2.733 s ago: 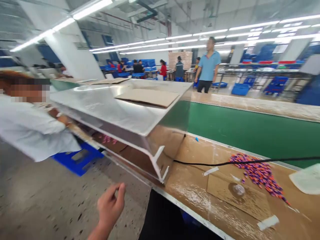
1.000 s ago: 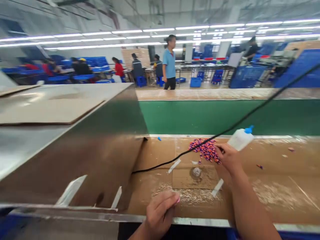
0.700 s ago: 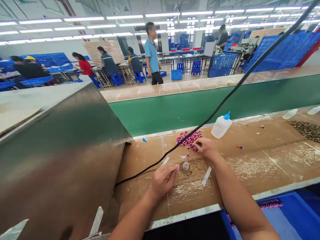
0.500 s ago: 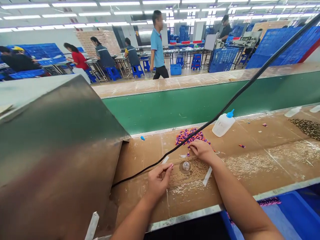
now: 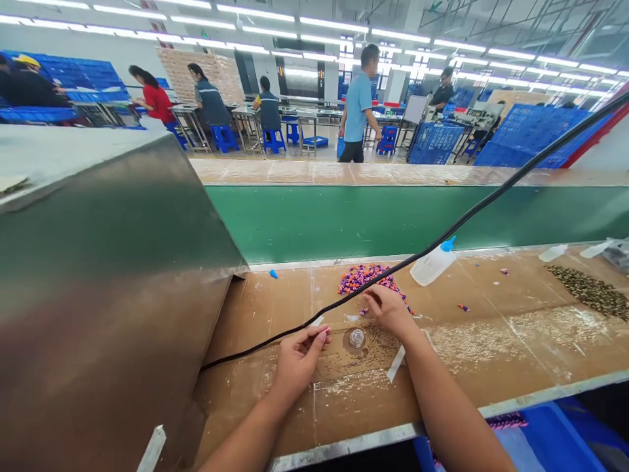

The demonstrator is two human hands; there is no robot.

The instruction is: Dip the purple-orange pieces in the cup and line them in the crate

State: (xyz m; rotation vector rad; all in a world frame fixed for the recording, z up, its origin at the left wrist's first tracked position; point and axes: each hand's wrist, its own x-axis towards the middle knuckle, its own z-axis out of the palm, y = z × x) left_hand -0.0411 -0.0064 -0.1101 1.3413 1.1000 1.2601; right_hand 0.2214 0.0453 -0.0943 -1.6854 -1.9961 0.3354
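My left hand [image 5: 299,357] is closed in a pinch on a tiny pink piece [image 5: 327,332], left of a small clear glass dish [image 5: 356,338]. Fingers bent, my right hand [image 5: 389,308] is at the near edge of a pile of small purple and orange pieces [image 5: 363,275]; its fingertips are curled close together, and anything between them is too small to make out. A loose purple piece [image 5: 363,312] lies beside those fingertips. Around the dish, tiny dark grains [image 5: 381,337] are scattered on the brown tabletop [image 5: 265,406].
A black cable [image 5: 472,211] runs diagonally across the view above the table. At the left rises a metal housing [image 5: 108,282]. A white bottle with a blue tip [image 5: 432,265] stands behind my right hand. Brassy parts [image 5: 590,292] lie far right; a blue bin [image 5: 555,439] is below the edge.
The view has shifted and tilted a little. My right hand has drawn back slightly from the pile. My left hand keeps its pinch. A person in blue behind the table has walked to the right.
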